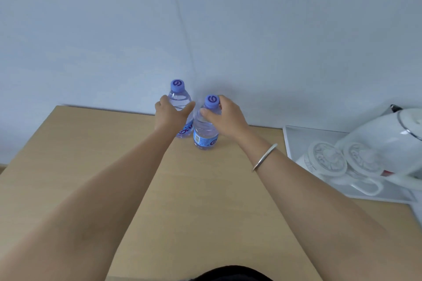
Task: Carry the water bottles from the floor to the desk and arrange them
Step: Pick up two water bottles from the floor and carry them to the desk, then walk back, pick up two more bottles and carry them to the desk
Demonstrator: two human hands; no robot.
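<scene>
Head view: two upright water bottles stand close together at the far edge of a wooden desk. Left hand wraps the left bottle; right hand fingers curl round the right bottle near its cap.

A hotel-style room, or a similar plain lodging.
A tray with a white kettle and upturned cups sits on a wooden desk against a bare wall.

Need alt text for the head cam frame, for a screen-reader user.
Two hands hold two upright water bottles near the far edge of a wooden desk: left hand grips the left bottle, right hand the right bottle. A tray with a white kettle sits right.
</scene>
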